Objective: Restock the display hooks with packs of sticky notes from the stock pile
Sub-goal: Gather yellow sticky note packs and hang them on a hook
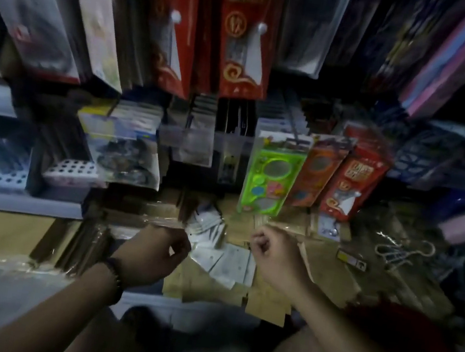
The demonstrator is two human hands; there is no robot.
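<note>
Nearest, the left hand (152,250) and right hand (275,254) hovered over the fanned pile of white cellophane-wrapped sticky-note packs (222,253), one on each side. Both grips were curled narrow, each apparently pinching a clear film edge, though blur hid what exactly. The packs looked light, thin and slippery; pinching the header end seemed wisest. Beyond the pile stood a green plastic stencil pack (270,178), and higher, red hanging packets (241,34).

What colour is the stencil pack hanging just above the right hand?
Bright green stencil pack, with pink and blue shapes; head view.
</note>
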